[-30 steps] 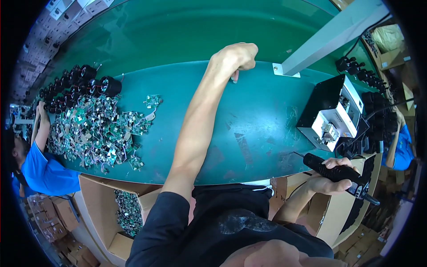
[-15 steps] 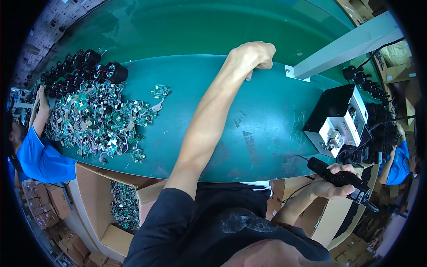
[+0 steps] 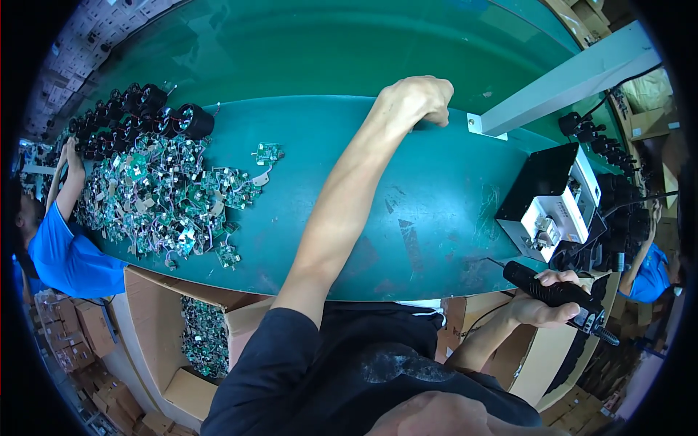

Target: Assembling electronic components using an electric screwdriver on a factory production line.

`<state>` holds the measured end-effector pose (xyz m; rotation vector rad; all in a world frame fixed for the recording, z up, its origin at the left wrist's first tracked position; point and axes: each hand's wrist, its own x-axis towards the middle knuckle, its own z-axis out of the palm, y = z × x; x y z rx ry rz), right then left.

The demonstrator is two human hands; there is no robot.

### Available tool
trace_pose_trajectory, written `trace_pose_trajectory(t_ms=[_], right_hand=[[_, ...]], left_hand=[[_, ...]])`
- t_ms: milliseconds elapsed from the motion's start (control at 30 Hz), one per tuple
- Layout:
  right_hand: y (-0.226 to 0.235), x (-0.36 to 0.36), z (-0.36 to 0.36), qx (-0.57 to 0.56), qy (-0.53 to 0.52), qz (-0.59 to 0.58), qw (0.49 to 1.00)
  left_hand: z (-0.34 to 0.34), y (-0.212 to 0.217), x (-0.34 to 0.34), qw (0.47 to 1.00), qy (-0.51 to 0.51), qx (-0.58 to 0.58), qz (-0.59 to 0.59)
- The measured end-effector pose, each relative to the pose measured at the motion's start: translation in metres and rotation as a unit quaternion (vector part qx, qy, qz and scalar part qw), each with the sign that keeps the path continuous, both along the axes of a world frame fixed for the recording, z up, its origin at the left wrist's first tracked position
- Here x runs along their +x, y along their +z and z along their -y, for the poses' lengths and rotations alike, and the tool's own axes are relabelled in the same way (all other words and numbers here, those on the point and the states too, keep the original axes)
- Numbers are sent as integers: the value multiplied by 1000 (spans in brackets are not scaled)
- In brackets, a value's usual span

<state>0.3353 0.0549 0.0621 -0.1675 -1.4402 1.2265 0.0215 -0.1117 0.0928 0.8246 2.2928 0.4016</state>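
My left hand (image 3: pixel 424 98) is stretched out to the far edge of the green table, its fingers curled closed. What they hold, if anything, is hidden beneath the hand. My right hand (image 3: pixel 554 299) grips a black electric screwdriver (image 3: pixel 534 281) at the near right edge, its thin bit pointing left over the tabletop. Left of my left forearm lies a large heap of green circuit boards (image 3: pixel 156 196) with wires. One separate circuit board (image 3: pixel 269 152) sits just right of the heap.
A black-and-white screw feeder (image 3: pixel 542 203) stands at the right, beside a grey metal post (image 3: pixel 574 76). Black round housings (image 3: pixel 193 120) line the far left. An open cardboard box (image 3: pixel 156 327) of boards is below the table edge. Co-workers in blue shirts (image 3: pixel 76 251) are on both sides.
The whole view has shifted slightly. My left hand has turned a little, and its thumb tip no longer shows below it. My right hand keeps the same grip on the screwdriver.
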Motion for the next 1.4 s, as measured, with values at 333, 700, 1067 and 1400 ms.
trace_pose_trajectory(t_ms=[333,700,1067,1400], right_hand=[[-9,4,-3,-17,16,-13,1000],[-10,6,-4,-18,13,-11,1000],[-13,4,-4,-53,-17,-26,998],[-12,0,-1,-20,-17,-14,1000]], left_hand=[[12,48,44,990,11,76,-116],[34,111,98,982,-96,76,-146],[42,107,142,811,-275,437,-274],[32,100,165,698,-115,615,-348]])
